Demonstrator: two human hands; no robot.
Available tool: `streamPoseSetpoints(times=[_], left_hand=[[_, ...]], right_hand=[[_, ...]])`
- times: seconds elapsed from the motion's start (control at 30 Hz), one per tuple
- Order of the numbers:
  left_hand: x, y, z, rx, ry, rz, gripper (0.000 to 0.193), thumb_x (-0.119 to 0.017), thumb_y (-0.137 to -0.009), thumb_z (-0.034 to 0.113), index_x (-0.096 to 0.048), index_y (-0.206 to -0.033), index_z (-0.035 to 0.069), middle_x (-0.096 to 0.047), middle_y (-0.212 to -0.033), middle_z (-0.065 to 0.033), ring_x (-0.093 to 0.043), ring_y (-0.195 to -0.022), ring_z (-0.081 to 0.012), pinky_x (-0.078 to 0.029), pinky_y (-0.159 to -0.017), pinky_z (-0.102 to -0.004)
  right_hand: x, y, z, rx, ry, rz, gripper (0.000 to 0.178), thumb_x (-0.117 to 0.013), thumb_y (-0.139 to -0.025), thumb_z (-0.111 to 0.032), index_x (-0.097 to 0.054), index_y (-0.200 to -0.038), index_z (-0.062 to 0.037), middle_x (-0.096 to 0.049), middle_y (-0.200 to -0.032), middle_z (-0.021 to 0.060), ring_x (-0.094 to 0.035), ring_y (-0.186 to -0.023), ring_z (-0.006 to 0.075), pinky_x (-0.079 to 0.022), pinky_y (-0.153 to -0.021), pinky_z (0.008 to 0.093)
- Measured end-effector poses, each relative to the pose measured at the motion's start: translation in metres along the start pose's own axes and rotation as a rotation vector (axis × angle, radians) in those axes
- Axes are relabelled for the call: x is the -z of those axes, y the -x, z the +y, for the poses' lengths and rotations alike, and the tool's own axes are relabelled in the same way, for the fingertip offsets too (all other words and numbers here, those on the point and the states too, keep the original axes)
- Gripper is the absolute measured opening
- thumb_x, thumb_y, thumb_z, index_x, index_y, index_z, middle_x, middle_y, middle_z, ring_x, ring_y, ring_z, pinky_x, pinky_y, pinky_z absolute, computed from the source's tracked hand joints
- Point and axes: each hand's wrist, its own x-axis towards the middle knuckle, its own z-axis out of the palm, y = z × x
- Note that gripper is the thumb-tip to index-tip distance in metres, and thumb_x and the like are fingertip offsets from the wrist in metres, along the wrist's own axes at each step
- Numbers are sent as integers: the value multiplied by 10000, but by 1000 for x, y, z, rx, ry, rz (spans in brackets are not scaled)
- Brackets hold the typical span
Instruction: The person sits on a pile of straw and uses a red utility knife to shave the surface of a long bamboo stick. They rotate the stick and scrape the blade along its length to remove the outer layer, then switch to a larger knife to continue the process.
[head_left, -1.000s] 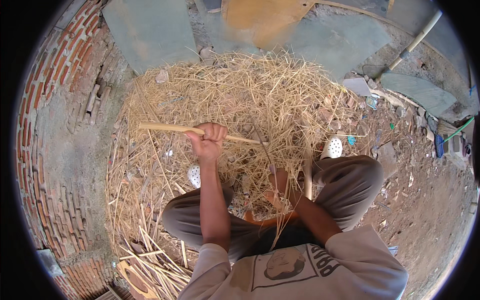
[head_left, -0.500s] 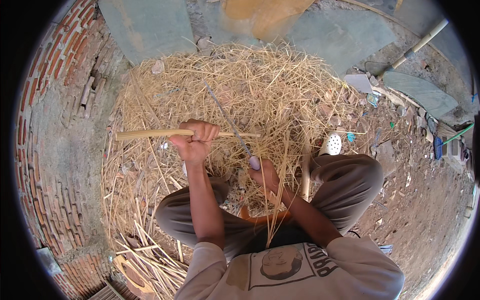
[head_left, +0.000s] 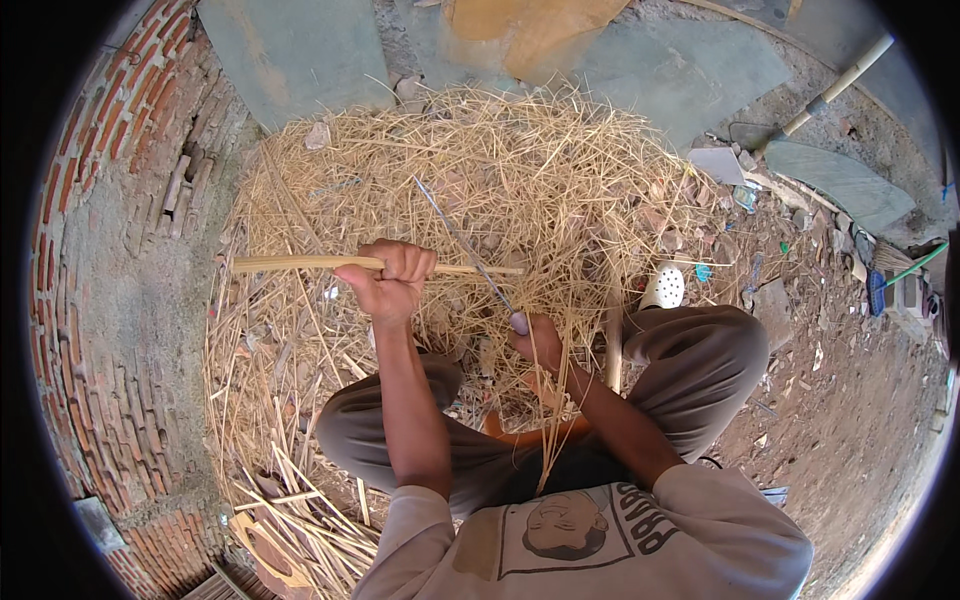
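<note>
My left hand (head_left: 392,280) is closed around a pale bamboo strip (head_left: 290,264), thicker at its left end, which lies nearly level across my front and sticks out on both sides of the fist. My right hand (head_left: 542,346) grips a long, thin-bladed knife (head_left: 455,233) by its greyish-purple handle. From that handle the blade slants away to the far left and crosses the strip's right part. Whether the edge touches the strip I cannot tell. Long thin shavings (head_left: 553,440) hang beside my right wrist and forearm.
A heap of bamboo shavings (head_left: 480,130) spreads before my bent legs. Cut strips (head_left: 310,520) lie at the lower left by a brick wall (head_left: 100,340). A white perforated shoe (head_left: 662,288) shows by my right knee. Grey slabs (head_left: 300,60) and a pole (head_left: 835,88) are farther off.
My right hand and the knife have shifted slightly right, drawing the blade along the strip's right part. My left hand and the strip have barely moved.
</note>
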Motion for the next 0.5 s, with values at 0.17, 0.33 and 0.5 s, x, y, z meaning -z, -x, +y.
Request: streamPoseSetpoints(times=[0.17,0.33,0.5], left_hand=[[-7,-10,-2,54,7,-45,724,-289,-836,807,-194,-564,143,-158,-505,54,-136,-451,-112,-161,-476,-290],[-11,-3,-17,111,-64,-86,730,-312,-825,815,-208,-570,139,-174,-507,49,-145,-458,-111,-169,-478,-296],[-34,-13,14,-15,-24,-188,765,-305,-783,861,-215,-552,138,-183,-496,49,-146,-448,-108,-148,-472,-288]], right_hand=[[2,-17,104,-230,154,31,310,-625,-840,-232,-569,-688,32,-545,-567,154,-576,-529,279,-447,-525,442],[-2,-10,46,-26,289,-79,241,-638,-809,-155,-547,-693,35,-555,-610,132,-547,-551,231,-450,-552,397],[8,1,-40,142,-93,46,145,-625,-779,-86,-532,-707,-3,-468,-535,62,-489,-505,166,-408,-505,373]])
